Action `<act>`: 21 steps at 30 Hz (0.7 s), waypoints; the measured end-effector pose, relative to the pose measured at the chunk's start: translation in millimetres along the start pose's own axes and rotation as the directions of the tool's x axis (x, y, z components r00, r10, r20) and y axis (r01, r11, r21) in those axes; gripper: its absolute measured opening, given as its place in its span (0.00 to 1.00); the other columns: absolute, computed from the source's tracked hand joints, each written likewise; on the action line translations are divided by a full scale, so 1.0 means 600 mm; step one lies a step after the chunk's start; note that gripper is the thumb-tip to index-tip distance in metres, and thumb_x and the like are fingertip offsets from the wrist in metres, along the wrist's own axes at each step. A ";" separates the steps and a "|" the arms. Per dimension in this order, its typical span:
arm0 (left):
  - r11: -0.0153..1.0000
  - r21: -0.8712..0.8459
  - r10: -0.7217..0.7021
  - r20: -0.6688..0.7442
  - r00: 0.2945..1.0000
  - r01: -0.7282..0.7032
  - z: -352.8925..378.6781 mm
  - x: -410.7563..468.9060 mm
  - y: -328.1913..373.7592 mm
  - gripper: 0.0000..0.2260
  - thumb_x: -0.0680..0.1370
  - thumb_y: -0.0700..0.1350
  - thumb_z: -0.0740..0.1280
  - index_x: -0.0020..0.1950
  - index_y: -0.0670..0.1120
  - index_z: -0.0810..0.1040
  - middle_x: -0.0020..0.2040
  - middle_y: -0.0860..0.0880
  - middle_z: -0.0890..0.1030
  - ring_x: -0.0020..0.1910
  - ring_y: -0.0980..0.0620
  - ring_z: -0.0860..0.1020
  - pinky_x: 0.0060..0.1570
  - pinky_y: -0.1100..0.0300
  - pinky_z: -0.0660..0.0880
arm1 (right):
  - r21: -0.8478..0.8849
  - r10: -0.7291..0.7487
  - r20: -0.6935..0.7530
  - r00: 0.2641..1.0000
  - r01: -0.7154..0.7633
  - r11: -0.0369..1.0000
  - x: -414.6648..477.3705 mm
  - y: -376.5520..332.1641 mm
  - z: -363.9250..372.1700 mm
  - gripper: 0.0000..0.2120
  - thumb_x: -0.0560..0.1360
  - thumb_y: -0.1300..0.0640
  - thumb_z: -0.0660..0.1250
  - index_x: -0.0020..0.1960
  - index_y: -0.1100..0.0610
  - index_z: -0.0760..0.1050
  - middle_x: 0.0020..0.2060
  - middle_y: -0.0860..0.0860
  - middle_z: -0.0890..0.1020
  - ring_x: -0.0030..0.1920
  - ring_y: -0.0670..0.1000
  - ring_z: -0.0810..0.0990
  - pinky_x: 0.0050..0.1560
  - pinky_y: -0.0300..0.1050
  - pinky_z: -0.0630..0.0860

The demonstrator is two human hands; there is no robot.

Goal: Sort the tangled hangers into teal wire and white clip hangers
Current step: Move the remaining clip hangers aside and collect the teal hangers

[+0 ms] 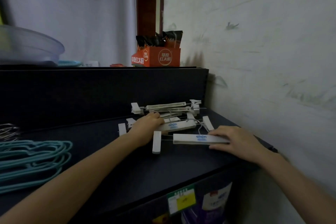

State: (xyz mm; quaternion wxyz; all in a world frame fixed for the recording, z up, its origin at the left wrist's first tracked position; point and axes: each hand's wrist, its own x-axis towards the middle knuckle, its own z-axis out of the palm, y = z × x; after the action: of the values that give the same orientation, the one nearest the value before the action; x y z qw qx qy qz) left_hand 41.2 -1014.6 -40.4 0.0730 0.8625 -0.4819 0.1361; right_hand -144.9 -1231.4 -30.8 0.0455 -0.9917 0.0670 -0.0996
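We see white clip hangers (167, 107) piled at right rear of dark shelf (127, 169), teal wire hangers (32, 160) stacked well apart at left. Right hand (236, 142) grasps nearest clip hanger (192, 139) by bar end. Left hand (147, 126) lies on pile, fingers bent; grip we cannot tell.

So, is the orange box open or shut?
Open: the orange box has dark packets sticking up out of its top.

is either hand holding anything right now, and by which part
The right hand grips the nearest white clip hanger by the right end of its bar. The left hand rests on the hanger pile; a grip there cannot be told.
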 end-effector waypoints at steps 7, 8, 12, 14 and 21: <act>0.995 0.105 0.003 0.017 1.000 -0.004 -0.003 0.016 -0.001 0.12 0.77 0.41 0.62 0.61 0.46 0.75 0.61 0.47 0.73 0.61 0.49 0.70 0.60 0.57 0.68 | 0.081 -0.032 0.006 0.999 0.032 0.996 0.050 0.032 0.007 0.23 0.72 0.41 0.66 0.65 0.45 0.73 0.57 0.42 0.76 0.58 0.47 0.74 0.58 0.48 0.73; 0.994 0.106 0.006 0.048 0.999 -0.011 -0.009 0.015 -0.003 0.13 0.77 0.41 0.63 0.61 0.46 0.74 0.61 0.47 0.73 0.61 0.49 0.70 0.60 0.57 0.68 | 0.072 -0.042 0.003 0.999 0.042 0.997 0.055 0.035 0.010 0.24 0.72 0.41 0.66 0.66 0.46 0.72 0.57 0.43 0.76 0.58 0.47 0.74 0.59 0.46 0.72; 0.998 0.058 0.025 0.203 0.979 -0.037 -0.040 0.000 -0.011 0.16 0.77 0.44 0.64 0.64 0.47 0.72 0.62 0.48 0.73 0.61 0.51 0.71 0.60 0.56 0.70 | -0.025 -0.061 0.011 0.998 0.061 0.998 0.067 0.036 0.016 0.25 0.74 0.42 0.64 0.69 0.48 0.69 0.61 0.44 0.72 0.60 0.46 0.69 0.57 0.39 0.67; 0.998 0.046 0.023 0.217 0.976 -0.034 -0.058 -0.013 -0.010 0.16 0.78 0.45 0.63 0.65 0.48 0.72 0.62 0.49 0.73 0.61 0.51 0.71 0.59 0.54 0.71 | -0.066 -0.078 0.022 0.997 0.079 0.995 0.072 0.029 0.011 0.28 0.73 0.41 0.64 0.70 0.50 0.67 0.63 0.45 0.70 0.62 0.47 0.68 0.62 0.44 0.68; 0.969 0.157 -0.181 -0.075 0.981 0.191 -0.123 -0.103 -0.037 0.11 0.79 0.49 0.57 0.56 0.49 0.77 0.54 0.52 0.78 0.51 0.51 0.76 0.48 0.52 0.76 | -0.081 -0.223 -0.038 0.974 0.219 0.972 0.094 -0.065 -0.026 0.25 0.73 0.44 0.65 0.68 0.47 0.67 0.64 0.45 0.71 0.64 0.47 0.70 0.61 0.47 0.71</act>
State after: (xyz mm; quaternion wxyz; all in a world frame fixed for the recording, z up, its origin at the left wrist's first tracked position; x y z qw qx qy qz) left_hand 17.2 -934.1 11.2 0.0291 0.9025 -0.3837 0.1935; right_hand -88.7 -1202.2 -1.1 -0.0053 -0.9914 -0.0389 -0.1246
